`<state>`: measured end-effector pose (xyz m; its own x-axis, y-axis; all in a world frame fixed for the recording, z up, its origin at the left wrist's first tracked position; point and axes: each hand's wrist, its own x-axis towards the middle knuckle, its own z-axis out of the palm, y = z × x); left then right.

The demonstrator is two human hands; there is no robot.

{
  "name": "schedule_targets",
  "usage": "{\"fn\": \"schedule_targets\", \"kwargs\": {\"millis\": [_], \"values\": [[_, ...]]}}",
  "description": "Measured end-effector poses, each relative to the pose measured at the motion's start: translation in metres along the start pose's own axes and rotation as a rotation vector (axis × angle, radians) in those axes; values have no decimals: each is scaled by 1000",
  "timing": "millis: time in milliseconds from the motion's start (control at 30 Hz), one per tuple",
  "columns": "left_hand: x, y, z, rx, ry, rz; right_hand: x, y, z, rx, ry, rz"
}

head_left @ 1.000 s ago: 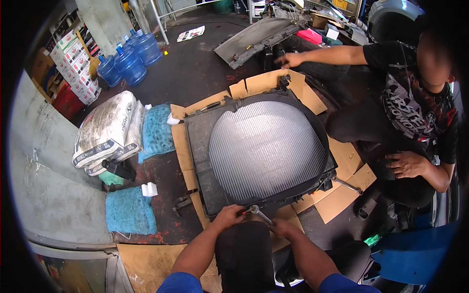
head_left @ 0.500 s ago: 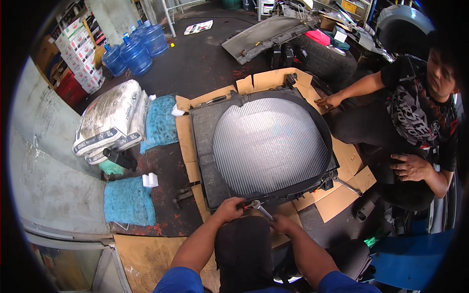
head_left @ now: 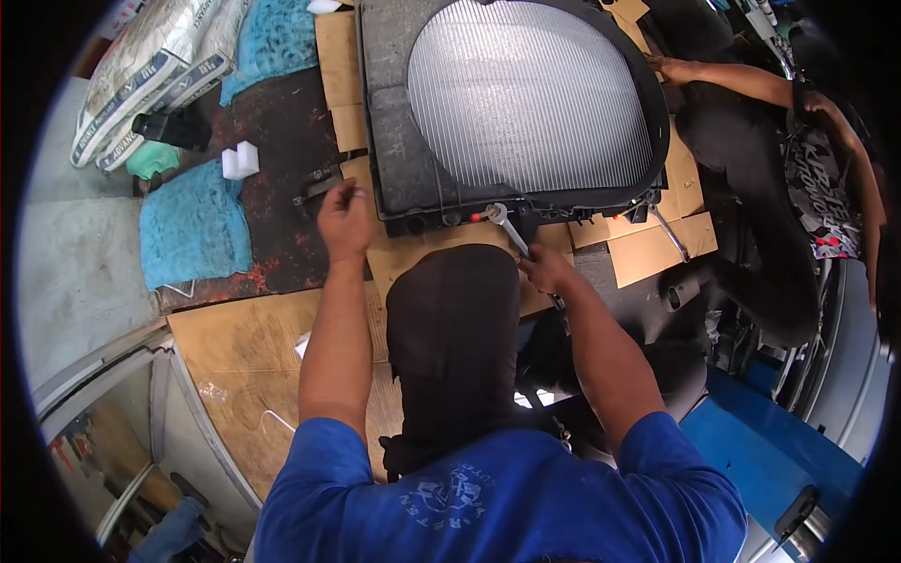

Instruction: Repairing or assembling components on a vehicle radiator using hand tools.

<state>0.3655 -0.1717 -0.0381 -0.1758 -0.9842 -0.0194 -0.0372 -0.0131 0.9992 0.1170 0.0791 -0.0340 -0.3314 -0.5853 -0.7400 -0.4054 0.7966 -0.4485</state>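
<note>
Radiator (head_left: 535,103): far middle, on cardboard (head_left: 662,255)
Wrench (head_left: 511,232): in right hand (head_left: 547,269), head at radiator's near edge
Left hand (head_left: 345,223): left of radiator's near left corner
Stacked sacks (head_left: 141,80): far left
Foam blocks (head_left: 240,160): nearer, right of the sacks
Co-worker (head_left: 751,202): right of the radiator

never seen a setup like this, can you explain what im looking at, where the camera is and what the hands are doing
There is no machine doing the work: these are a person's own bare hands. The camera sits on their head and looks down, and its wide lens bends straight edges.

The right hand holds a wrench, its far end at the near edge of a big radiator. The left hand is beside a dark bracket; I can't tell if they touch.

The radiator lies on cardboard over a dark floor. To the left are a blue bag and a white block. At upper right is another person's hand.
</note>
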Motion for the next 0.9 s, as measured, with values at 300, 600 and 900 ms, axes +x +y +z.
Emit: {"fn": "schedule_targets", "kwargs": {"millis": [300,600,900], "values": [[-50,11,-29,380,-36,148,10,32,13,-111,129,-93],[-56,36,27,478,-425,740,-16,6,22,-106,38,45],[-41,22,61,504,-625,700,8,29,17,-128,61,-85]]}}
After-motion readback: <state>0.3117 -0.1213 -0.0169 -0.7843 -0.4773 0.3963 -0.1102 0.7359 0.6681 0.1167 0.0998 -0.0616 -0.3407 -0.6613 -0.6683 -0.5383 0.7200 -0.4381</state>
